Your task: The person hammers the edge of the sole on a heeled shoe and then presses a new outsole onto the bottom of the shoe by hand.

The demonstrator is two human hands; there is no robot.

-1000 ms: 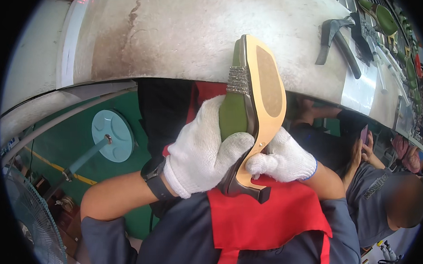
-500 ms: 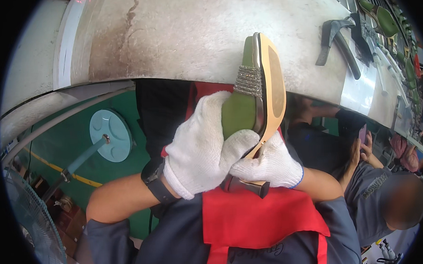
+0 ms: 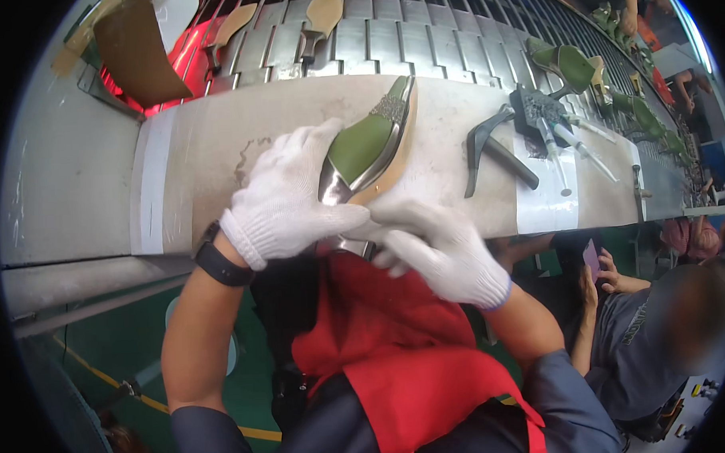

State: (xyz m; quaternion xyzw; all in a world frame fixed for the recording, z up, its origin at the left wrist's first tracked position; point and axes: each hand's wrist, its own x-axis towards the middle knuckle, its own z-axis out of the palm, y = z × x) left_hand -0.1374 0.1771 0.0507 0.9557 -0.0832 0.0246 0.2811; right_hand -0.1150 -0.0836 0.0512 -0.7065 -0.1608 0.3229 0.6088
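Observation:
A green high-heeled shoe (image 3: 361, 152) with a glittery strap and silvery edging is held over the bench's near edge. Its toe points away from me, with the tan sole turned to the right. My left hand (image 3: 285, 189), in a white knit glove, grips the shoe's left side and back, thumb across the rear. Beside the heel (image 3: 353, 246) is my right hand (image 3: 442, 252), also gloved and slightly blurred. Its fingers are apart, their tips close to the heel; whether they touch it is unclear. Part of the heel hides behind the hands.
On the worn bench (image 3: 239, 123) lie a hammer (image 3: 495, 150), a dark block (image 3: 542, 112) and several white, syringe-like tubes (image 3: 553, 157). Beyond runs a slatted metal conveyor (image 3: 428, 44) carrying shoes (image 3: 560, 64). A person (image 3: 661, 320) at right holds a phone.
The shoe has gone from upright before my apron to tilted over the bench, its green side now showing more. My right hand has loosened from the sole. The view has shifted toward the conveyor.

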